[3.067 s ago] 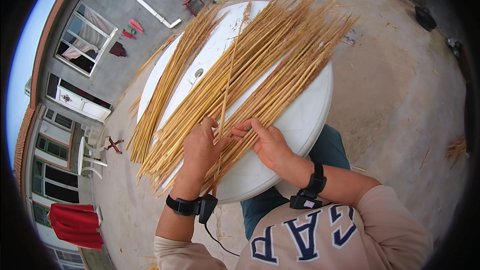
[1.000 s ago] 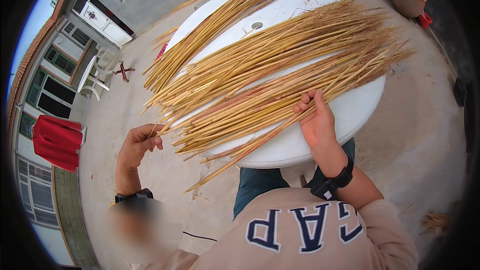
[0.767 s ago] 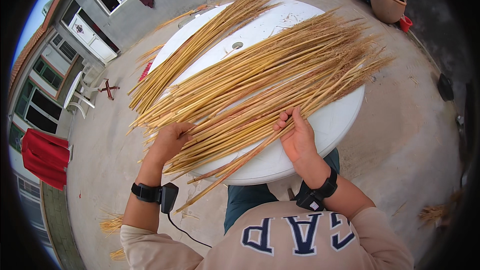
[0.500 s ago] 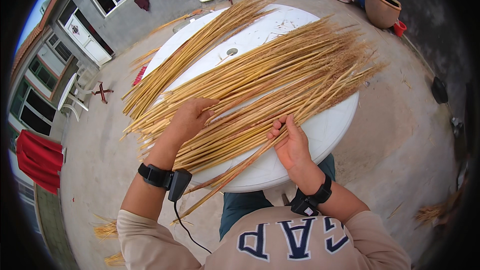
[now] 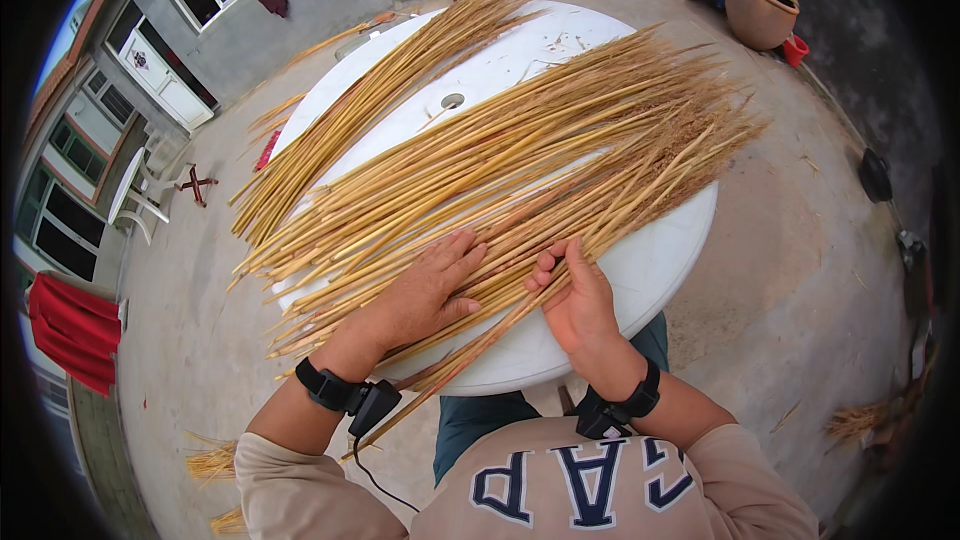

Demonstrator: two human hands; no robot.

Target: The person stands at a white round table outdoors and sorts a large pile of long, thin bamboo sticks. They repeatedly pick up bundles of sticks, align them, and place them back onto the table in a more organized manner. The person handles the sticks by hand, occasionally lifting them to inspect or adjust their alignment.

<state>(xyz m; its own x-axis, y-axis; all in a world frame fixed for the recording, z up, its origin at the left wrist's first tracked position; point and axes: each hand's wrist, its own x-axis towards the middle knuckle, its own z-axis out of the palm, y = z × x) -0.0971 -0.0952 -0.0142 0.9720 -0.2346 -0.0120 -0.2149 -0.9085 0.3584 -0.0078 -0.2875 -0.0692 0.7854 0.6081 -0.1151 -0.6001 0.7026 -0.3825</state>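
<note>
A wide layer of dry yellow stalks with brushy seed heads (image 5: pixel 470 155) covers much of a white round table (image 5: pixel 672 252). The seed heads point to the far right. My left hand (image 5: pixel 425 290) lies on the near part of this layer, its fingers stretched out and the thumb apart. By the near right edge, my right hand (image 5: pixel 580 305) has its fingers curled round a few stalks (image 5: pixel 465 352). Their cut ends stick out past the near table edge, below my left wrist. How many it grips is hidden by the fingers.
A separate bunch of stalks (image 5: pixel 370 105) lies at the table's far left. More stalks (image 5: pixel 212 462) are on the ground at the lower left. A large clay pot (image 5: pixel 760 12) stands at the far right, a white chair (image 5: pixel 135 195) at the left. A cable (image 5: pixel 380 485) trails from my left wrist.
My left hand has come down and nearer, from above the middle stalks to flat on the near ones. The right hand has shifted slightly left, still gripping its stalks.
</note>
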